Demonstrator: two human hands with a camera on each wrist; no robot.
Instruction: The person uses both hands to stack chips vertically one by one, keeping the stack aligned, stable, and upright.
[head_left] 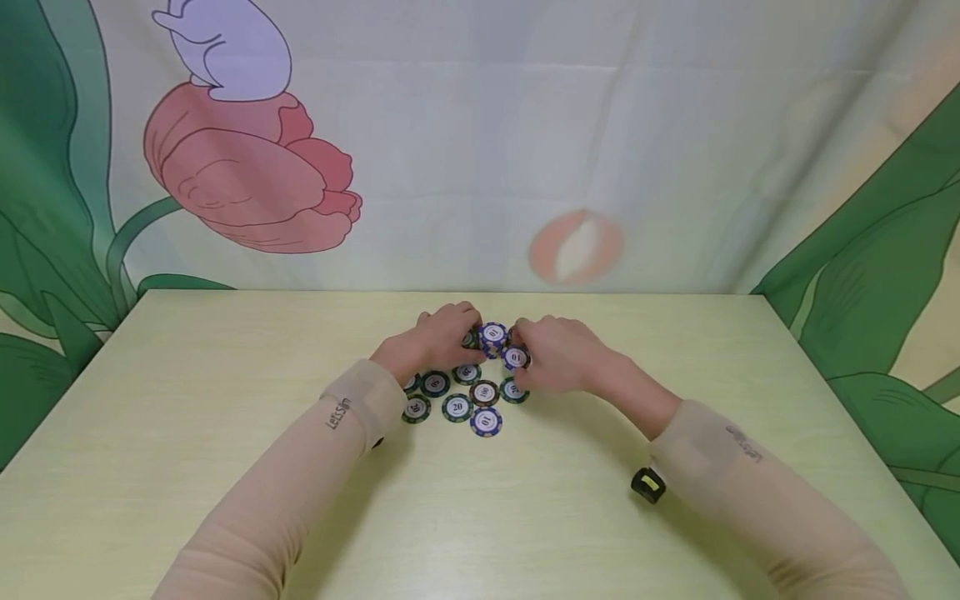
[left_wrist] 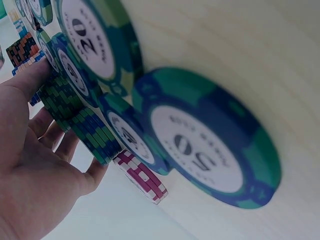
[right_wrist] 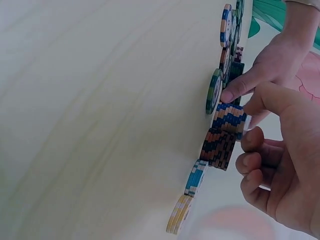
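Observation:
My right hand (head_left: 562, 354) pinches a blue poker chip (head_left: 515, 358) marked 10 between thumb and fingers, just in front of a stack of blue poker chips (right_wrist: 229, 117). On the other side, my left hand (head_left: 446, 337) holds this blue stack, thumb at its near side and fingers behind. Two green chip stacks (left_wrist: 92, 135) stand beside the left fingers, partly hidden in the head view. Right of the blue stack is a dark brown stack (right_wrist: 217, 149). Loose chips lie flat nearer me, among them a green 20 chip (head_left: 457, 407) and a brown 100 chip (head_left: 484, 392).
A short red-and-white stack (left_wrist: 142, 175) ends the row on the left. Light blue chips (right_wrist: 196, 177) and yellow chips (right_wrist: 179, 215) stand at its right end. Behind the pale table (head_left: 225, 417) hangs a printed curtain (head_left: 450, 150). A black camera (head_left: 648, 485) sits under the right cuff.

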